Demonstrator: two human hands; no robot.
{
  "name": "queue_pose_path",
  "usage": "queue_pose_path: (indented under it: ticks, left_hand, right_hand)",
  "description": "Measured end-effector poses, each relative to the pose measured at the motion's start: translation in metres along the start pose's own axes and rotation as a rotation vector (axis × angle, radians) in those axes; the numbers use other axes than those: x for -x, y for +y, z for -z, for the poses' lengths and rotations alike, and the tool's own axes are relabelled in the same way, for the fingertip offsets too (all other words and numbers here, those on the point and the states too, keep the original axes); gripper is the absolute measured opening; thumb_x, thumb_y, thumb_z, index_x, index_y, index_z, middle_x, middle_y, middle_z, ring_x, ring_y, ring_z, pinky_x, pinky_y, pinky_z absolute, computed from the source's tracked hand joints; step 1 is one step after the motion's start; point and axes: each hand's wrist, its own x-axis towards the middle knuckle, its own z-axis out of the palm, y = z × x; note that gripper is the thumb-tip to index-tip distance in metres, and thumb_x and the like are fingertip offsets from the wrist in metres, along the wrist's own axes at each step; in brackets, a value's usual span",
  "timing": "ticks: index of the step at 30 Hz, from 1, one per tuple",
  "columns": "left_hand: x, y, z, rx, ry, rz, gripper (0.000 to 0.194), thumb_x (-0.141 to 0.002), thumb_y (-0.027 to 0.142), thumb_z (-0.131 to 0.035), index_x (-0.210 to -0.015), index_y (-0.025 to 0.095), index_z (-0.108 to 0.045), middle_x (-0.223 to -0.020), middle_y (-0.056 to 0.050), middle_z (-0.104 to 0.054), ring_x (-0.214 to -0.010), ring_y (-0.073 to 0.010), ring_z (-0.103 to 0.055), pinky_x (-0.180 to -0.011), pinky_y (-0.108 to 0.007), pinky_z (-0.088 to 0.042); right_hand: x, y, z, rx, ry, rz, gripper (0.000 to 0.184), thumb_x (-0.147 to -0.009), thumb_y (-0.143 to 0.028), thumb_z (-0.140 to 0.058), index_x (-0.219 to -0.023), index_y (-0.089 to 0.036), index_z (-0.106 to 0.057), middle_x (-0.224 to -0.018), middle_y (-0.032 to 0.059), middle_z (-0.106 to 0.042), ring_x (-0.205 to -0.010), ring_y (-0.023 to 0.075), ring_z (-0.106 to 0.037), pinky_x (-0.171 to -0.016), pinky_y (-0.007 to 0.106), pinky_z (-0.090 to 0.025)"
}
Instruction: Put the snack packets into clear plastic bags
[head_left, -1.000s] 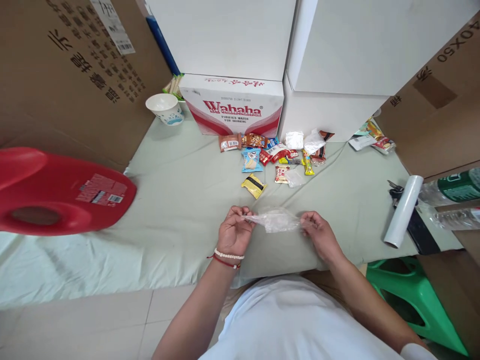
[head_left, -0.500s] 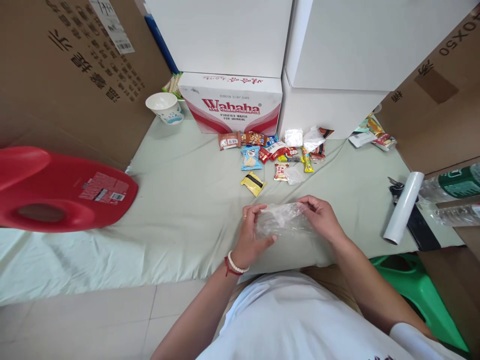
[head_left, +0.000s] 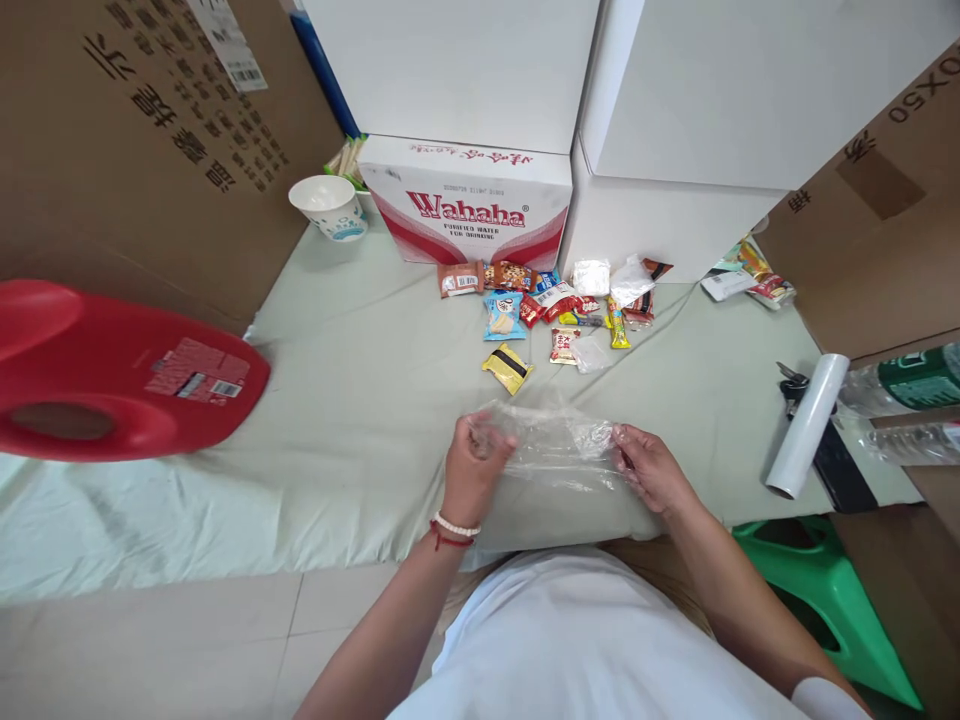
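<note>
Well in front of the Wahaha carton (head_left: 469,220), on my side of it, a clear plastic film (head_left: 559,440) spans my two hands, its long axis running left to right, roughly along the carton's printed face. My left hand (head_left: 474,465) is at the film's left end, thumb set apart from curled fingers; whether it grips the film or only sits against it, I cannot tell. My right hand (head_left: 652,468) pinches the right end between thumb and fingertips. Neither is nearer: the film lies rightward of the left hand and leftward of the right, touching both. Between film and carton lies a yellow packet (head_left: 508,368) with a dark band, its writing too small to read. The carton's front says "Wahaha", with "PURIFIED WATER FOR DRINKING" below. On the brown cardboard (head_left: 142,170) left of the carton I read the large heading 温馨提示; on the cardboard panel (head_left: 885,190) far to its right, "0X50". The red jug (head_left: 247,380), left of the carton and nearer me, bears a barcode label too blurred to read.
</note>
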Motion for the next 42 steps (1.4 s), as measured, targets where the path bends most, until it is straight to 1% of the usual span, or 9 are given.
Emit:
queue_pose_path:
  ticks: [5,8,11,13,18,22,28,33,42]
  left_hand:
    - [0.007,-0.011,0.026,-0.431,0.266,-0.158,0.032,-0.081,0.046,-0.068,-0.096,0.018,-0.063,-0.084,-0.001,-0.063,-0.077,-0.0179,-0.058,-0.074,-0.032,-0.049]
    - [0.022,-0.007,0.039,-0.784,0.503,-0.625,0.038,-0.077,0.03,-0.073,-0.113,0.018,-0.064,-0.11,-0.012,-0.063,-0.11,-0.0285,-0.057,-0.097,-0.046,-0.046]
    - [0.037,0.007,0.038,-1.018,0.353,-1.096,0.035,-0.079,0.008,-0.067,-0.107,0.028,-0.069,-0.113,-0.01,-0.065,-0.129,-0.0294,-0.05,-0.108,-0.048,-0.038]
    - [0.036,0.019,0.031,-1.087,0.236,-1.171,0.043,-0.081,0.005,-0.064,-0.112,0.034,-0.069,-0.12,-0.007,-0.066,-0.137,-0.0286,-0.046,-0.113,-0.05,-0.033]
    - [-0.008,0.04,0.017,-1.255,-0.09,-0.912,0.048,-0.094,0.031,-0.059,-0.142,0.029,-0.056,-0.145,-0.012,-0.058,-0.147,-0.0352,-0.038,-0.121,-0.061,-0.017]
    - [-0.038,0.035,0.013,-1.209,-0.28,-0.585,0.045,-0.1,0.043,-0.045,-0.134,0.018,-0.06,-0.123,-0.015,-0.067,-0.12,-0.0322,-0.06,-0.103,-0.053,-0.045]
    - [-0.028,0.013,0.006,-1.153,-0.225,-0.658,0.057,-0.084,0.046,-0.072,-0.135,0.024,-0.058,-0.145,-0.014,-0.051,-0.121,-0.0321,-0.054,-0.092,-0.044,-0.053]
    - [-0.022,0.001,0.003,-0.919,-0.172,-0.704,0.015,-0.094,0.033,-0.059,-0.094,0.023,-0.07,-0.114,-0.01,-0.068,-0.102,-0.0248,-0.059,-0.09,-0.04,-0.05]
    - [-0.014,0.007,0.018,0.014,0.158,-0.085,0.036,-0.095,0.05,-0.053,-0.074,0.021,-0.053,-0.07,0.001,-0.061,-0.06,-0.0126,-0.055,-0.055,-0.024,-0.042]
  right_hand:
    - [-0.003,-0.003,-0.003,0.015,-0.009,-0.047,0.059,-0.074,-0.08,-0.064,-0.078,-0.02,-0.062,-0.048,-0.0062,-0.045,-0.035,0.0064,-0.02,-0.034,0.024,-0.01]
    - [-0.006,-0.001,-0.003,0.082,-0.072,-0.059,0.063,-0.077,-0.082,-0.059,-0.082,-0.019,-0.066,-0.049,-0.006,-0.045,-0.035,0.0063,-0.02,-0.034,0.024,-0.012]
    - [-0.007,-0.001,-0.002,0.24,-0.078,0.037,0.062,-0.084,-0.079,-0.052,-0.089,-0.019,-0.067,-0.052,-0.0048,-0.046,-0.038,0.0087,-0.027,-0.036,0.024,-0.021]
    - [-0.008,-0.003,-0.002,0.424,-0.032,0.246,0.055,-0.086,-0.071,-0.058,-0.103,-0.02,-0.069,-0.069,0.0,-0.058,-0.05,0.0126,-0.045,-0.045,0.026,-0.038]
    - [-0.024,-0.005,-0.013,0.849,-0.067,0.803,0.051,-0.086,-0.045,-0.072,-0.133,-0.028,-0.06,-0.14,0.012,-0.05,-0.122,0.0288,-0.056,-0.095,0.043,-0.054]
    - [-0.058,0.0,-0.027,0.871,-0.013,0.777,0.039,-0.089,-0.036,-0.067,-0.126,-0.025,-0.061,-0.136,0.0131,-0.051,-0.115,0.0279,-0.061,-0.092,0.044,-0.057]
    - [-0.06,0.005,-0.028,0.843,0.131,0.908,0.04,-0.089,-0.029,-0.066,-0.128,-0.023,-0.058,-0.143,0.0162,-0.045,-0.109,0.0276,-0.061,-0.089,0.047,-0.058]
    - [-0.021,0.021,-0.024,1.036,-0.038,1.187,0.023,-0.097,-0.022,-0.058,-0.118,-0.023,-0.064,-0.138,0.0143,-0.054,-0.11,0.0272,-0.058,-0.093,0.046,-0.056]
    - [0.014,0.055,0.008,1.091,-0.228,1.001,0.033,-0.102,-0.018,-0.049,-0.128,-0.027,-0.067,-0.133,0.0115,-0.066,-0.122,0.0286,-0.06,-0.099,0.052,-0.057]
